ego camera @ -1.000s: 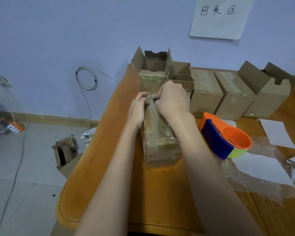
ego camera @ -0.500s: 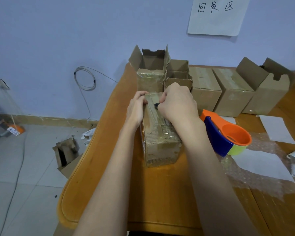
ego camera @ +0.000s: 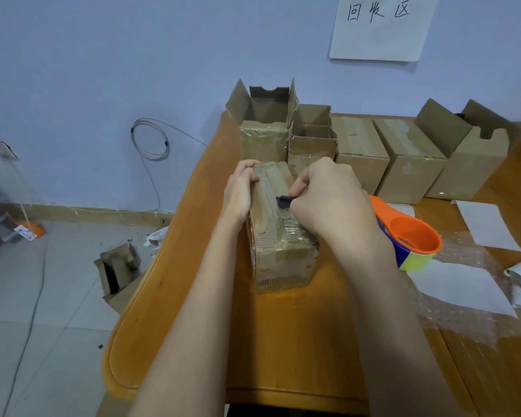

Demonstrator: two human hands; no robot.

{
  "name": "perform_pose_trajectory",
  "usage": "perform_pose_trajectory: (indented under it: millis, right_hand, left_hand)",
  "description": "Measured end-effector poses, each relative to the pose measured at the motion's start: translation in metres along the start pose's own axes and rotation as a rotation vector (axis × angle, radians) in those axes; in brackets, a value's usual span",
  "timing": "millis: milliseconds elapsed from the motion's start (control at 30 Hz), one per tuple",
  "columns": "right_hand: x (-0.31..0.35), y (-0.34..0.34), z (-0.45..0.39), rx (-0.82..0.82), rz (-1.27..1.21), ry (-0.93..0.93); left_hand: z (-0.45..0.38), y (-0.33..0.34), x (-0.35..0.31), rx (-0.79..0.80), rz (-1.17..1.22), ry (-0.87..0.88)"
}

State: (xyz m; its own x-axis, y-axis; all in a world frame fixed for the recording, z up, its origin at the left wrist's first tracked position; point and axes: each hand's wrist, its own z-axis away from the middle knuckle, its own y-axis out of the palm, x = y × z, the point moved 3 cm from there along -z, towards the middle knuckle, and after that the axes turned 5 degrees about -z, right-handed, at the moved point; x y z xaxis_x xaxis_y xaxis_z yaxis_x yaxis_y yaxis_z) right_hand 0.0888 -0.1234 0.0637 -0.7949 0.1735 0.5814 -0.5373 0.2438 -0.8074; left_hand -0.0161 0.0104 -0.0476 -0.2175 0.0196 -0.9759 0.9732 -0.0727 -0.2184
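Observation:
A taped cardboard box [ego camera: 283, 260] lies lengthwise on the wooden table [ego camera: 283, 341] in front of me. My left hand [ego camera: 241, 191] grips its far left top edge, fingers curled over the corner. My right hand [ego camera: 328, 197] holds a small black cutter [ego camera: 283, 202], whose tip rests on the tape strip running along the box top, about halfway along. The rest of the cutter is hidden inside my fist.
A row of cardboard boxes [ego camera: 358, 149], some with flaps up, lines the table's back edge. An orange and blue tape dispenser [ego camera: 409, 239] sits right of my wrist, on bubble wrap [ego camera: 463, 296] with white paper sheets [ego camera: 460, 287]. A torn box [ego camera: 118, 272] lies on the floor.
My right hand has drawn the cutter toward me along the tape, from the far end to about the middle of the box top. My left hand keeps its grip on the far corner.

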Motion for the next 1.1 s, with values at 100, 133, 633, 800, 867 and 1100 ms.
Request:
perform_pose_trajectory:
  millis: [100, 133, 633, 800, 867, 1100]
  right_hand:
    - [-0.003, -0.004, 0.007, 0.008, 0.006, 0.008]
    - [-0.003, -0.005, 0.009, 0.013, 0.001, 0.012]
    - [-0.01, -0.006, 0.027, 0.032, -0.009, -0.052]
    - [-0.012, -0.007, 0.029, 0.04, 0.001, -0.052]
    - [-0.013, -0.007, 0.032, 0.046, 0.012, -0.055]
    - [-0.02, -0.006, 0.044, 0.105, 0.019, -0.071]
  left_hand:
    - [0.003, 0.001, -0.003, 0.011, 0.012, 0.019]
    - [0.003, 0.001, -0.004, 0.013, 0.016, 0.021]
    - [0.009, 0.001, -0.009, 0.009, -0.023, 0.038]
    - [0.009, 0.001, -0.009, 0.0, -0.014, 0.026]
    - [0.009, 0.0, -0.009, -0.006, -0.007, 0.02]
    - [0.01, 0.001, -0.009, -0.002, -0.001, 0.025]
